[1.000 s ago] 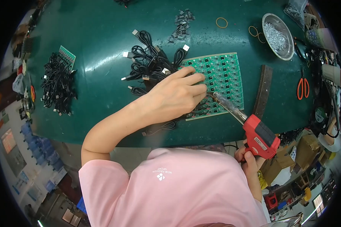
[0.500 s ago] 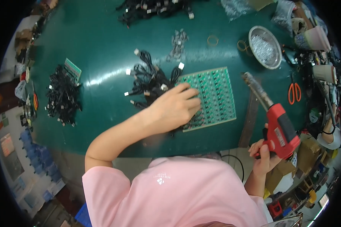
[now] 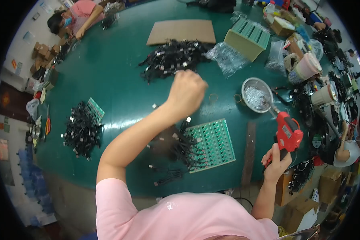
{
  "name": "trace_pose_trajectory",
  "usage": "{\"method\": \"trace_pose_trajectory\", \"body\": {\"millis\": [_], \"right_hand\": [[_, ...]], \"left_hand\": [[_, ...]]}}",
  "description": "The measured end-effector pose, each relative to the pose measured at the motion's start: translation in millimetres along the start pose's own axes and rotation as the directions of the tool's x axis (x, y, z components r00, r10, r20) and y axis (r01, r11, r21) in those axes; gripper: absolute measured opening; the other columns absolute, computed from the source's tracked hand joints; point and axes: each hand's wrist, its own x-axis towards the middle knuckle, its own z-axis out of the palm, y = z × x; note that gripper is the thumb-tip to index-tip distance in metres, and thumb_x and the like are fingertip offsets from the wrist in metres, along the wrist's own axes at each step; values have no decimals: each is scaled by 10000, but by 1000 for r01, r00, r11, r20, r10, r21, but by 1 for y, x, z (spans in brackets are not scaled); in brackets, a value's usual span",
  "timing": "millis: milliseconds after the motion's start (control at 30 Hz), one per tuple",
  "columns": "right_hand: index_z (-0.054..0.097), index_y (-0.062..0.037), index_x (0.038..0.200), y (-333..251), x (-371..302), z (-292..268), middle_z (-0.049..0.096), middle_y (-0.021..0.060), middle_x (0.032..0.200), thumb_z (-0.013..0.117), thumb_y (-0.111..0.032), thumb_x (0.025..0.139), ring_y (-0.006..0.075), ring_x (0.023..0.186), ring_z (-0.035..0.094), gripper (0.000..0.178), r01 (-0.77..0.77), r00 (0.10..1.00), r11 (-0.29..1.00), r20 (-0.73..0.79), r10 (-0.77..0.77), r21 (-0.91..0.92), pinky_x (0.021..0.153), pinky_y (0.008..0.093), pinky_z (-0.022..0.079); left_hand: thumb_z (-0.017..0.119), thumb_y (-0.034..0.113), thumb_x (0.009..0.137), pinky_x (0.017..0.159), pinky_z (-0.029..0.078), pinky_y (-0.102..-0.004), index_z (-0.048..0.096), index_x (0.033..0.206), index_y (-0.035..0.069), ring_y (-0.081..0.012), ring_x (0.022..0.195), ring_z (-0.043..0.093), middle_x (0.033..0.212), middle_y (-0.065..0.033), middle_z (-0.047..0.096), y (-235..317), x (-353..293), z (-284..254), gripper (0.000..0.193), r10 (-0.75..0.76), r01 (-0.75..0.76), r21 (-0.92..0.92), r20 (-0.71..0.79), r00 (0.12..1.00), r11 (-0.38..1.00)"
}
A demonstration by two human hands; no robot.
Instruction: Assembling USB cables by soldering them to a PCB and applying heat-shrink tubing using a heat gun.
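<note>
Red soldering gun: held off the right edge of the green table, above its rim. Long axis runs from the grip at lower left up to the metal tip at upper left; the tip points away from the person, toward the round metal bowl, and ends just beside the bowl's near rim.

Right hand: fingers wrapped closed around the gun's grip, from below.

Left hand: raised over the table centre, closed in a loose fist, knuckles up. Whether it holds anything cannot be told; the fingers hide the palm.

Green circuit panel: flat on the table, left of the gun, near the person's chest, its long sides slightly tilted. A tangle of black cables lies across its left edge, touching it.

A dark flat strip lies between the panel and the gun, long axis running away from the person.

Further out: a larger black cable heap beyond the left hand, a second cable pile at far left, a cardboard sheet at the far side.
</note>
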Motion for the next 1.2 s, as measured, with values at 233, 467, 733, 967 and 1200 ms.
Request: {"method": "trace_pose_trajectory", "body": {"millis": [233, 467, 733, 967, 1200], "right_hand": [[536, 24, 952, 3, -12, -9, 482, 23, 536, 599, -102, 890, 88, 385, 433, 154, -24, 1000, 999, 12, 23, 40, 376, 233, 340], [517, -2, 863, -3, -11, -20, 478, 27, 508, 591, -124, 896, 98, 374, 436, 145, -18, 1000, 993, 3, 18, 120, 372, 237, 359], [524, 31, 1075, -3, -2, 4, 483, 45, 530, 568, -148, 911, 118, 371, 445, 247, -103, 995, 954, 10, 104, 282, 375, 250, 385], [402, 77, 1315, -11, 0, 52, 634, 237, 1078, 730, 57, 747, 247, 874, 680, 656, -198, 959, 923, 258, 114, 329, 655, 276, 552], [416, 62, 1300, -1, -9, 75, 626, 244, 1097, 739, 63, 742, 271, 944, 666, 645, -155, 956, 928, 288, 54, 339, 729, 314, 566]], "left_hand": [[704, 136, 722, 886, 461, -422, 718, 941, 81, -277, 996, 659, 1021, -119, 694, -51, 86, 67, 226, -525, 300, 478, 458, 717, 826], [592, 60, 759, 801, 540, -422, 716, 882, 12, -333, 924, 676, 959, -198, 690, -48, 110, 14, 181, -487, 311, 430, 399, 777, 848], [503, 107, 919, 606, 462, -256, 625, 975, -34, -119, 641, 563, 737, -27, 592, -48, 63, -29, 195, -306, 714, -573, 651, 695, 402], [554, 194, 949, 582, 406, -235, 565, 1068, -25, -114, 622, 499, 744, -25, 539, 67, -28, -52, 249, 54, 715, -613, 745, 664, -336], [536, 185, 957, 594, 410, -226, 559, 1077, -15, -109, 636, 508, 755, -27, 544, 74, -75, -57, 234, 62, 644, -529, 744, 665, -553]]}}
